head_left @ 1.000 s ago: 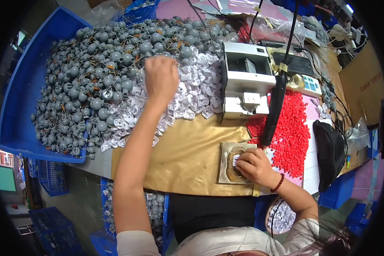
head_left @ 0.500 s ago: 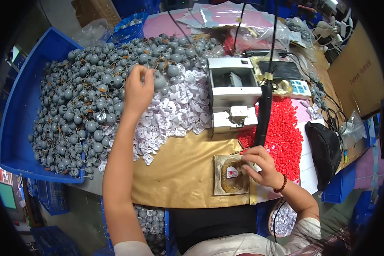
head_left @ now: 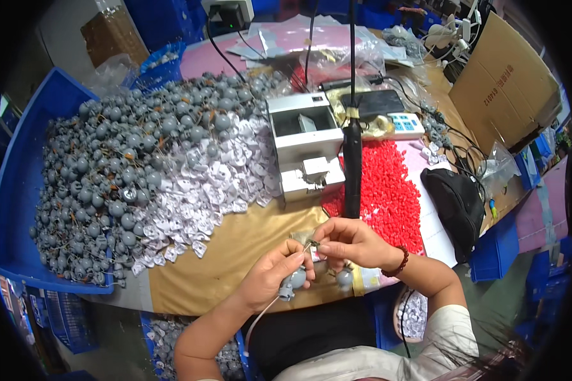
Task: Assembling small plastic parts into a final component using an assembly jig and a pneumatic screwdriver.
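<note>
Two hands are meeting over the near edge of the brown paper sheet [head_left: 235,247], close to your body. Your left hand [head_left: 276,279] is curling around a grey ball part [head_left: 293,280] with a thin white lead trailing down from it, and your right hand [head_left: 349,242] is pinching something small between thumb and fingertips just above that ball, so both hands are closed and nearly touching each other. A second grey ball [head_left: 344,277] is hanging or resting just below your right hand.

You are probably handling something light and hard: a small rounded shell that looks smooth enough to roll in the palm, with thin wire legs that seem likely to bend or snag. Cradling the round body and pinching the lead close to where it leaves the ball looks safer than pulling on the far end of the wire.

What your right fingers are gripping is too small to make out, and your left fingers are covering most of the ball. To the far left, the grey pile [head_left: 108,184] is spilling over the blue tray [head_left: 13,190], its wires tangling so single pieces blur together. White tags [head_left: 203,190], a white machine [head_left: 302,149] and red pellets [head_left: 388,197] are lying beyond your hands.
</note>
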Demonstrator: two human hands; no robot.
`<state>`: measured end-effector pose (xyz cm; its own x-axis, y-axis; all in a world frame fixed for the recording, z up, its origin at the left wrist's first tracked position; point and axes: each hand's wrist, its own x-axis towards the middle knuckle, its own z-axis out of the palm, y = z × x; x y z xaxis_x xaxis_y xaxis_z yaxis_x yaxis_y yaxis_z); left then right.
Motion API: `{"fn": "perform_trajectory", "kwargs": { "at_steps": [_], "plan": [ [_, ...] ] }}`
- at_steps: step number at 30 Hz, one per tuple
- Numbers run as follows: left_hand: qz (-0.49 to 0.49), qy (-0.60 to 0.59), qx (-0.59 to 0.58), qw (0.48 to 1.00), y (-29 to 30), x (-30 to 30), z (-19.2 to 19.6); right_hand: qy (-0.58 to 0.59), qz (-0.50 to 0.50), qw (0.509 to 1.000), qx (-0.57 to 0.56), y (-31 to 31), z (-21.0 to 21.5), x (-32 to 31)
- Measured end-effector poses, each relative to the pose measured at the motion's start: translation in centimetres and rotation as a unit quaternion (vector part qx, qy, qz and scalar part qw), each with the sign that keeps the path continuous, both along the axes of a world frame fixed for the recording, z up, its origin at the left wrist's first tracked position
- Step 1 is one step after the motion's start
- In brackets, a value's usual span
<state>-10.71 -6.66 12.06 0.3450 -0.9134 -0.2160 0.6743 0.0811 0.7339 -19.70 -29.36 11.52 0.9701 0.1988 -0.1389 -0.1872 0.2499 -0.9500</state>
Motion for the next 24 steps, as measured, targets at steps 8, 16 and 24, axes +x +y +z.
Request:
{"fn": "perform_trajectory", "kwargs": {
  "at_steps": [8,16,24],
  "plan": [
    [0.032,-0.248,0.150,0.957,0.2,-5.7,-7.7,-0.054,-0.009,0.969,-0.239,-0.5,-4.8,-2.9],
    [0.162,-0.626,0.225,0.729,-0.5,-6.1,-8.2,-0.340,-0.018,0.743,-0.576,-0.1,-7.2,-2.4],
    [0.146,-0.657,0.239,0.700,-1.5,-5.2,-8.8,-0.368,0.013,0.684,-0.630,-0.1,-7.3,-1.6]
  ]
}}
